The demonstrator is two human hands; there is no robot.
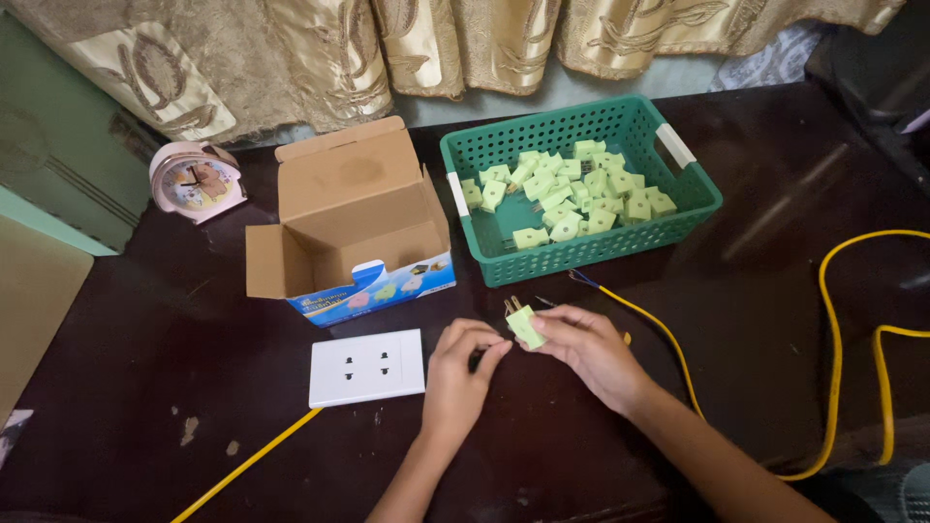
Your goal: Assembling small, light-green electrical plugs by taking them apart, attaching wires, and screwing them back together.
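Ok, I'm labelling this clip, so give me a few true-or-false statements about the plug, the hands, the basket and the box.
1. Both hands, left and right, meet at one pale green plug. True.
2. The green basket is empty. False: it holds many pale green plugs.
3. The cardboard box is taped shut. False: its flaps stand open.
4. A white socket plate lies on the dark table, left of the hands. True.
5. A yellow cable lies on the table. True.
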